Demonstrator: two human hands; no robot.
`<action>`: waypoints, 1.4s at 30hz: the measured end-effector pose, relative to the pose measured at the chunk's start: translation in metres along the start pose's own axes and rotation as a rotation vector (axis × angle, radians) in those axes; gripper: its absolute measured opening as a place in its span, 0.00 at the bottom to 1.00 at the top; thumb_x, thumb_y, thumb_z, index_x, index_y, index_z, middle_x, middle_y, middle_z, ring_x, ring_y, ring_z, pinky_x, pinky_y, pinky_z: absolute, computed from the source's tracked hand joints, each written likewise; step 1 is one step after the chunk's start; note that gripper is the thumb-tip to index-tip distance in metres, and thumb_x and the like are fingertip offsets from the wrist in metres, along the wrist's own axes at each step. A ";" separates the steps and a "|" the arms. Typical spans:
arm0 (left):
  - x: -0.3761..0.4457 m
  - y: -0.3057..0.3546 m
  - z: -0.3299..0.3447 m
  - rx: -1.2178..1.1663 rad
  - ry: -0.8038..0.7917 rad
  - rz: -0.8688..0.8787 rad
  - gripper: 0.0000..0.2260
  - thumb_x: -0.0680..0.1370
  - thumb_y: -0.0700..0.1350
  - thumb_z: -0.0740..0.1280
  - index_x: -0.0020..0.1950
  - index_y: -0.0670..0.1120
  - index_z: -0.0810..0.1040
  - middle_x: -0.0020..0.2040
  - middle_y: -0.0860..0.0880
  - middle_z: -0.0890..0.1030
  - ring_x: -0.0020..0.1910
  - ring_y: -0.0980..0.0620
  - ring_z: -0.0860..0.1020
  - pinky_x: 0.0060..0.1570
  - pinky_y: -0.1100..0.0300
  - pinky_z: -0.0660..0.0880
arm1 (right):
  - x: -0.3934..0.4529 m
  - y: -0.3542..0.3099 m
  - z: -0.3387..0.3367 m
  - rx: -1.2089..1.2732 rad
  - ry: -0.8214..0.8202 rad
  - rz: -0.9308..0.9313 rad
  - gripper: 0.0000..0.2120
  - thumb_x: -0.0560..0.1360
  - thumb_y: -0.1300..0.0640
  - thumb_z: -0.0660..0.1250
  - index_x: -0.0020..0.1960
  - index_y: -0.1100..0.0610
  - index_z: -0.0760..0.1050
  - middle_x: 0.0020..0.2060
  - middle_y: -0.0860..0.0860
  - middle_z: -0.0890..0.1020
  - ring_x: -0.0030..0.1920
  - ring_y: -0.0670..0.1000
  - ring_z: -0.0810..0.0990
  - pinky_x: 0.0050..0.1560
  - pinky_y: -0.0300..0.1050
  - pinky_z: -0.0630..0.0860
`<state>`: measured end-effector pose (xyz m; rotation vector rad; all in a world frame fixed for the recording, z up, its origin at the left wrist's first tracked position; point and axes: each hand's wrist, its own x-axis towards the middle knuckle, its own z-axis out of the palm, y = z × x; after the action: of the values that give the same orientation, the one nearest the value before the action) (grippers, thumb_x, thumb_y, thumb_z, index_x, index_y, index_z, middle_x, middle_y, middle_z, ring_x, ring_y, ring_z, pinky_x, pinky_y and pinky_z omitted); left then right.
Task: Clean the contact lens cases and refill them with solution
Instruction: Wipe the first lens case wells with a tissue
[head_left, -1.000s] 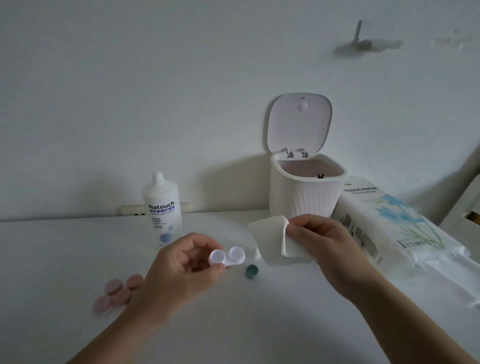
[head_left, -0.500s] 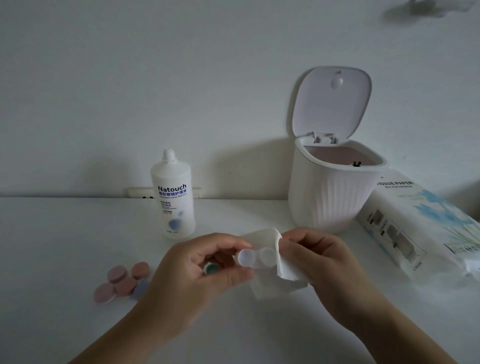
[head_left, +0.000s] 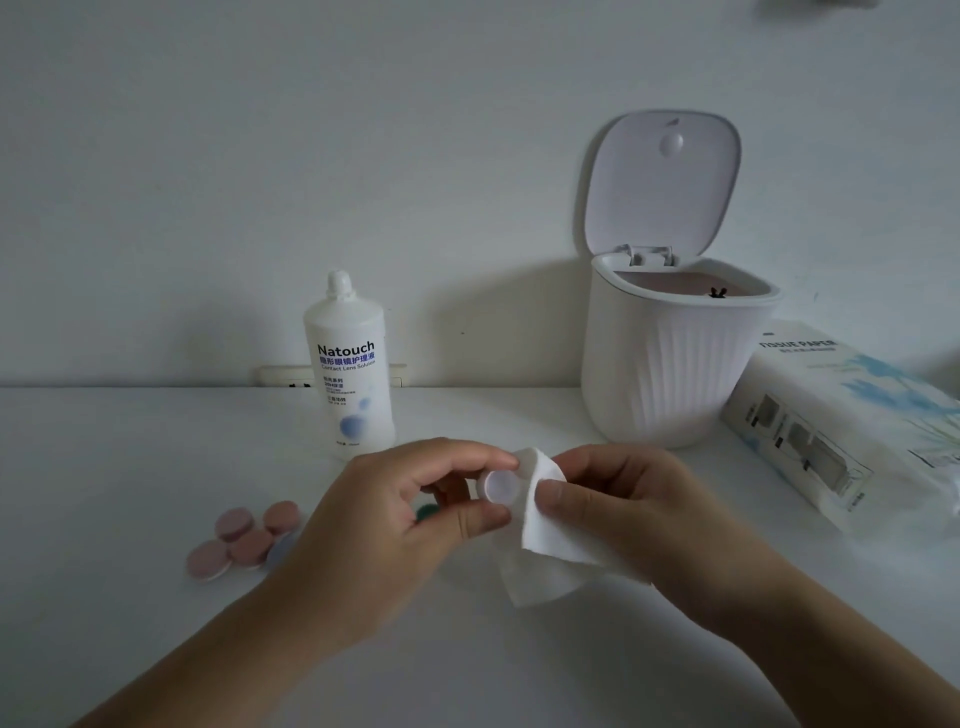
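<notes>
Both hands meet above the worktop's (head_left: 156, 649) front edge: left hand (head_left: 395, 525) pinches the lens case (head_left: 500, 485), right hand (head_left: 623, 514) presses tissue (head_left: 550, 540) over its right well, probably; long axis runs left-right.

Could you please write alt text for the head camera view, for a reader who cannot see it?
Over a white table, the left hand pinches a clear contact lens case while the right hand presses a white tissue over its other well. Behind stand a solution bottle, an open-lidded bin and a tissue pack; pink caps lie left.
</notes>
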<state>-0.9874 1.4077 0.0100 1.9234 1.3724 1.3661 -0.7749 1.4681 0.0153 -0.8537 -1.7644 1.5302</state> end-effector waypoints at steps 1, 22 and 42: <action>0.000 -0.001 0.001 0.003 -0.003 0.014 0.13 0.71 0.53 0.76 0.54 0.63 0.83 0.42 0.54 0.84 0.44 0.52 0.81 0.46 0.65 0.76 | 0.000 0.000 0.000 -0.034 -0.015 0.013 0.17 0.67 0.41 0.73 0.48 0.54 0.86 0.41 0.52 0.87 0.40 0.47 0.83 0.39 0.39 0.77; 0.000 0.001 0.005 0.207 0.035 0.235 0.07 0.75 0.45 0.72 0.52 0.51 0.82 0.46 0.61 0.80 0.44 0.55 0.80 0.42 0.61 0.75 | -0.003 0.002 0.003 -0.183 -0.083 0.010 0.15 0.74 0.44 0.69 0.47 0.56 0.84 0.36 0.49 0.82 0.36 0.46 0.77 0.37 0.39 0.72; -0.003 0.004 0.000 0.148 -0.041 0.171 0.08 0.74 0.49 0.73 0.52 0.53 0.83 0.46 0.62 0.82 0.46 0.57 0.81 0.46 0.72 0.73 | -0.004 -0.004 0.004 -0.395 -0.143 -0.018 0.19 0.74 0.42 0.67 0.39 0.58 0.78 0.29 0.47 0.74 0.31 0.47 0.71 0.33 0.43 0.67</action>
<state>-0.9860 1.4031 0.0113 2.1981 1.3502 1.3252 -0.7756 1.4621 0.0188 -0.9282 -2.2182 1.2754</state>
